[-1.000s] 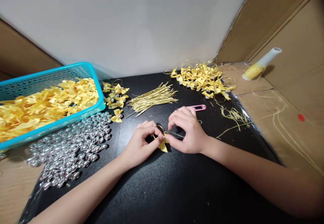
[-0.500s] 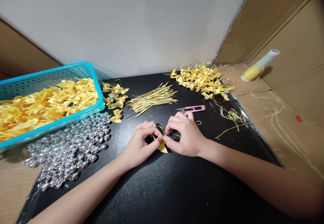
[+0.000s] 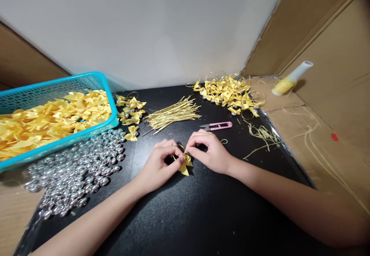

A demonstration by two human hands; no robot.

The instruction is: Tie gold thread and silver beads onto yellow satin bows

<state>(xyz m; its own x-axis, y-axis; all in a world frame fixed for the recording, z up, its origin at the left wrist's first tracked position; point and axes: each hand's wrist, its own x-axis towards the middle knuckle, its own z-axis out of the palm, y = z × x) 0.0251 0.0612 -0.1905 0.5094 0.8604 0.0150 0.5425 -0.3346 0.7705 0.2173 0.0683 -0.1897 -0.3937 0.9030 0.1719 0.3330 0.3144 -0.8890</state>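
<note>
A small yellow ribbon bow lies between my two hands on the black mat. My left hand pinches the bow with thumb and forefinger. My right hand is closed too, its fingertips pinching at the bow's knot, where a thin gold wire loops round. Just beyond my right hand lies a pair of pink thread snips. A bundle of gold wire pieces lies behind my hands.
A turquoise basket full of yellow bows stands at the left, a heap of silver beads in front of it. A few finished bows lie beside it, a larger pile at back right. A yellow thread spool and cardboard walls lie to the right.
My right hand has drawn in closer to the left, uncovering the pink snips. The view has shifted slightly. Both hands stay pinched on the bow.
</note>
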